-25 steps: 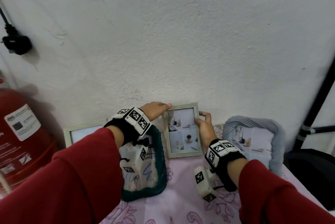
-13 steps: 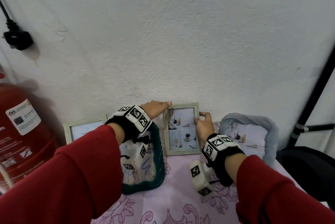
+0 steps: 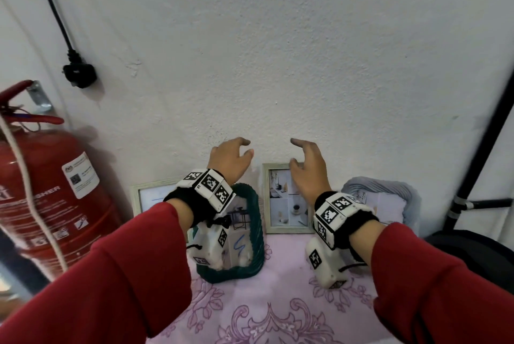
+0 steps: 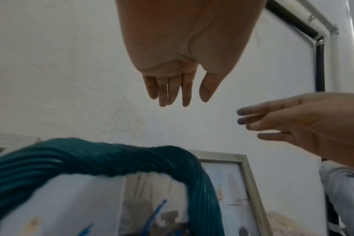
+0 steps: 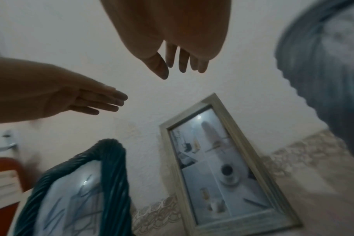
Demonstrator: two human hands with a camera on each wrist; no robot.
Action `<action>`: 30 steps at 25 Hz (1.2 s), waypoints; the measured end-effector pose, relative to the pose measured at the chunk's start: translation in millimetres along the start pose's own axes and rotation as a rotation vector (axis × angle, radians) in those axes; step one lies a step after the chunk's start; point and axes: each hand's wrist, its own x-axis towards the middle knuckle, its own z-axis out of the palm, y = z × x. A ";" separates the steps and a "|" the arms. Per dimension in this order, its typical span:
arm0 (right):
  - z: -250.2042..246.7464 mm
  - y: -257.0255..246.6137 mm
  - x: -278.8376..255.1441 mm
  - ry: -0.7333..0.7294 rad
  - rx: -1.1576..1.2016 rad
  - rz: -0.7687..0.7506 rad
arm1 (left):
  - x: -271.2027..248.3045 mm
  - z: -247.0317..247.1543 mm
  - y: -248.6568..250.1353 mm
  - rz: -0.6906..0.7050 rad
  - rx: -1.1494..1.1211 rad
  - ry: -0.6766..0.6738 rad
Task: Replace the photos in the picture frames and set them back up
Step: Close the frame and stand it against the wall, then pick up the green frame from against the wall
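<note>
A pale wooden picture frame (image 3: 286,200) (image 5: 222,167) (image 4: 247,188) with a coffee-cup photo stands upright against the white wall. My left hand (image 3: 232,158) (image 4: 178,89) hovers above and left of it, fingers relaxed, holding nothing. My right hand (image 3: 307,167) (image 5: 180,63) hovers above the frame's top right corner, also empty. A teal rope-edged frame (image 3: 250,235) (image 4: 103,153) (image 5: 111,172) stands left of the wooden one, partly behind my left wrist. A grey rope-edged frame (image 3: 389,204) (image 5: 321,83) stands to the right. Another pale frame (image 3: 150,196) leans at far left.
A red fire extinguisher (image 3: 41,193) stands at the left with a white cord across it. A black plug (image 3: 79,75) sits in the wall. A black stand pole (image 3: 484,160) and a dark object are at the right. The table wears a pink floral cloth (image 3: 278,313).
Both hands have let go of the wooden frame's top corners and risen above it. The frame stays standing against the wall.
</note>
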 end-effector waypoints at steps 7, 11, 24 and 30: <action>28.0 -19.9 -36.0 -0.094 0.120 0.137 | -51.3 -13.6 -60.0 -0.167 -0.254 0.223; 42.5 -1.0 -71.0 -0.203 0.161 0.395 | -85.6 3.3 -99.7 -0.364 -0.423 0.206; 32.0 -10.3 -114.6 -0.280 0.421 0.531 | -139.2 30.4 -93.9 -0.439 -0.682 0.159; -19.2 -47.1 -148.9 -0.339 0.784 0.528 | -186.0 7.5 -52.0 -0.319 -0.876 0.168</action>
